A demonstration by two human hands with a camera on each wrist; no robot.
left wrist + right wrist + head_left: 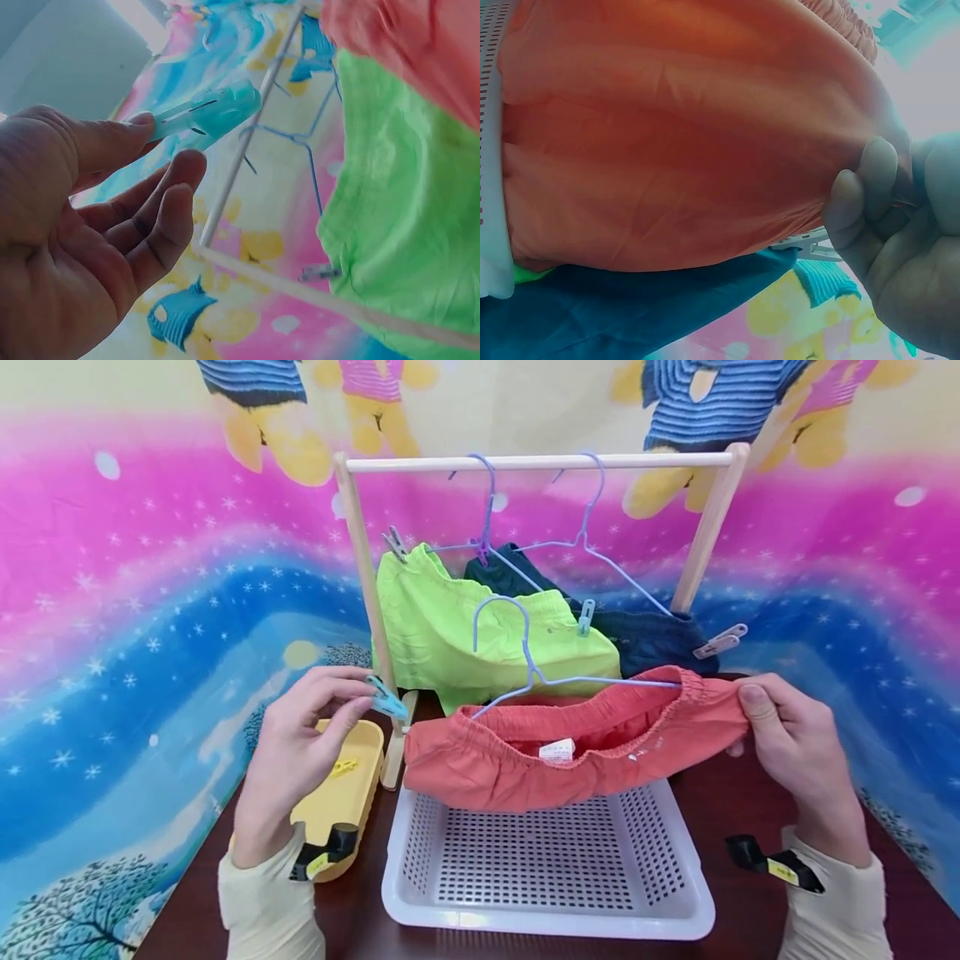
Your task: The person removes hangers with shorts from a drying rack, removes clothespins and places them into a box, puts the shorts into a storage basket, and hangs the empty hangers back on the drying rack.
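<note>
My left hand (311, 739) pinches a light-blue clothespin (387, 697) between thumb and fingers, just beside the left end of a pair of red shorts (517, 785). In the left wrist view that clothespin (206, 112) points away from the fingertips. The right hand (798, 752) grips the right end of the shorts' waistband, and the right wrist view shows fingers curled on the red cloth (667, 150). A blue wire hanger (531, 672) sits inside the waistband, its hook standing above and off the rod. A white label shows inside the waist.
Behind stands a wooden rack (540, 462) with green shorts (487, 627) and dark blue shorts (645, 639), clipped on hangers. Below the red shorts is a white perforated basket (547, 920). At left lies a yellow tray (367, 752) with a yellow clothespin (343, 767).
</note>
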